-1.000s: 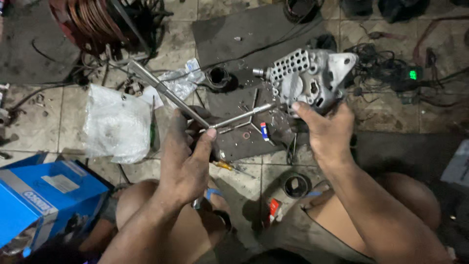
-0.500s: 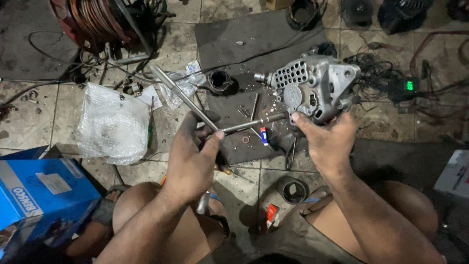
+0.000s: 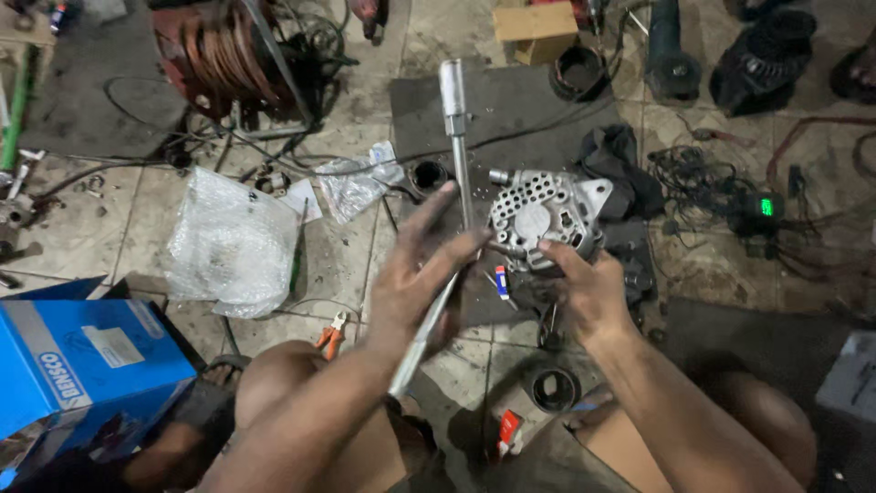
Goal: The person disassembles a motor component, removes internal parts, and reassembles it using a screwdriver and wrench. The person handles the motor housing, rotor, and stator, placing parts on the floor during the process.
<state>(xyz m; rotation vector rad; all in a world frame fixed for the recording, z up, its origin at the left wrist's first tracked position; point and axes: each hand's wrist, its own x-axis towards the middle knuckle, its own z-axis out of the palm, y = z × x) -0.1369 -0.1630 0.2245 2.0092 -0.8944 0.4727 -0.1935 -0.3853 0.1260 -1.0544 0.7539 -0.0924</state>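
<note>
Head view, looking down past two bare knees: the left hand (image 3: 415, 288) has its fingers (image 3: 429, 212) spread fairly wide and laid flat against a long metal ratchet handle (image 3: 453, 178), the palm pressing the shaft rather than wrapping it. The handle runs from near the left forearm up to a thicker knurled end over the dark mat (image 3: 511, 110). Just beside it, the right hand (image 3: 593, 292) has its fingers curled onto the lower edge of a silver alternator (image 3: 543, 215), thumb on the perforated rear housing, holding it upright above the mat. A short cross rod meets the alternator at its left side, between the two hands.

Below the hands, on the tiled floor (image 3: 356, 265), lie orange-handled pliers (image 3: 332, 332) near the left knee, a small blue and white tube (image 3: 501, 281) just under the alternator, a black ring-shaped part (image 3: 551, 388) and a red and white tube (image 3: 507, 431). Farther left sits a crumpled clear plastic bag (image 3: 233, 242), and a blue cardboard box (image 3: 78, 361) fills the lower left corner. A reel of copper-coloured wire (image 3: 224, 55) stands at the top left, and a small device with a green lit display (image 3: 765, 207) lies among tangled cables at the right.
</note>
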